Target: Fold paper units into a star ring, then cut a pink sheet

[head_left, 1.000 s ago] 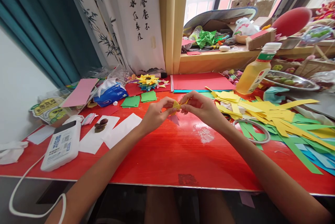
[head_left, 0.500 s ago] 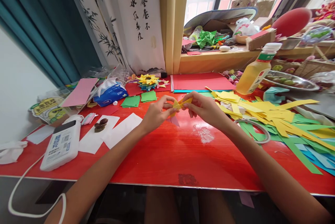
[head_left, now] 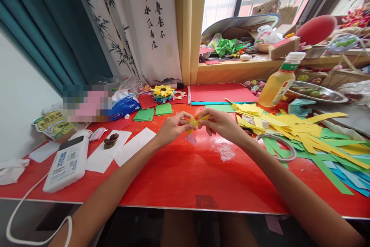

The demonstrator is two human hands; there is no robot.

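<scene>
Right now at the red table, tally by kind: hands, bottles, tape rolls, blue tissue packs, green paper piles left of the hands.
Left hand, right hand, both on yellow paper: 2
Bottle: 1
Tape roll: 1
Blue tissue pack: 1
Green paper piles: 2
Total: 7

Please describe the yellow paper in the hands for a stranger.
Find the red table, then the left hand and right hand above its middle. Both pinch the folded yellow paper; unlike the loose yellow strips, it has pink paper beneath.
</scene>
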